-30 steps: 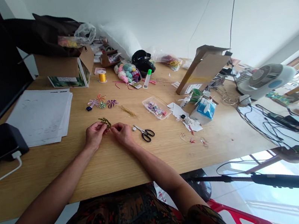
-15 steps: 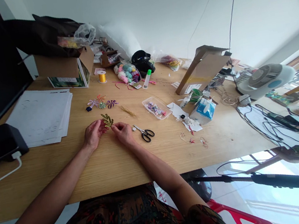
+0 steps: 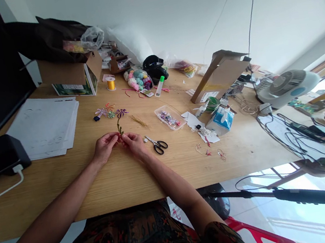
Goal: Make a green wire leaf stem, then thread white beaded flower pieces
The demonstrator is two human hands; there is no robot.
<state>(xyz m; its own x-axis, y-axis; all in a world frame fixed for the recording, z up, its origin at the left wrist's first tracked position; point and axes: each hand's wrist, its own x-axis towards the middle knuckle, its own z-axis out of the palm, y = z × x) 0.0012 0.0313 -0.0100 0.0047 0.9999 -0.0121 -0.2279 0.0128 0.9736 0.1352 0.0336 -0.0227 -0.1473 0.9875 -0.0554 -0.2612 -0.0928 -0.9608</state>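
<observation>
Left hand [image 3: 103, 148] and right hand [image 3: 134, 144] close together, both pinching the green wire sprig [image 3: 119, 126], now swung upright, its tip reaching the purple wire flower [image 3: 121, 112] just ahead of the hands.

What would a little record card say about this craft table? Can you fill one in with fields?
Left hand: fingers at the lower end of the green wire sprig
Right hand: fingers at that same end
Sprig top: reaches the purple wire flower; joined or not, cannot tell
Nearest tool: black-handled scissors, beyond the right hand
Also there: yellow thread spool, clear plastic tray of beads, white paper stack
Surface: wooden table
</observation>
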